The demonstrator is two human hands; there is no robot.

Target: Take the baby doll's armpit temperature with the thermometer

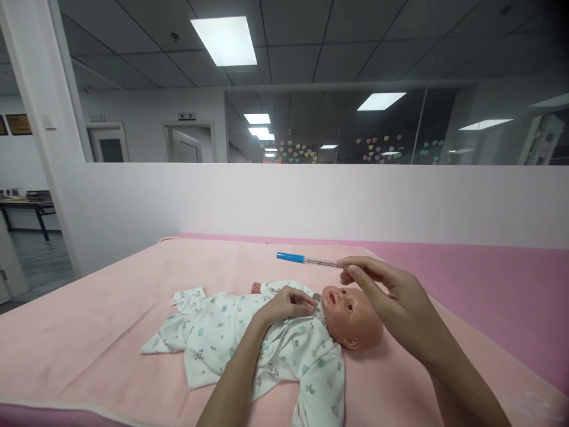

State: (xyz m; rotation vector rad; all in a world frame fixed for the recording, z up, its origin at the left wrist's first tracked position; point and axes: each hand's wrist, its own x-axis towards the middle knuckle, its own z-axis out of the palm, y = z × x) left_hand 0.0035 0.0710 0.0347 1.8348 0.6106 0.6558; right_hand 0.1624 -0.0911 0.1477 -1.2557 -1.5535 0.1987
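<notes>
A baby doll [351, 314] in a white printed romper [231, 332] lies on its back on a pale pink blanket [89, 332], head to the right. My left hand [288, 305] rests on the doll's chest near the collar, fingers curled and pinching the fabric. My right hand [386, 290] hovers just above the doll's face and pinches one end of a thin glass thermometer with a blue tip [306, 259], held level and pointing left.
A darker pink sheet [489, 284] covers the bed on the right. A white partition wall [311, 201] stands right behind the bed. A white pillar [40, 118] and a dark table [26, 204] are at the far left.
</notes>
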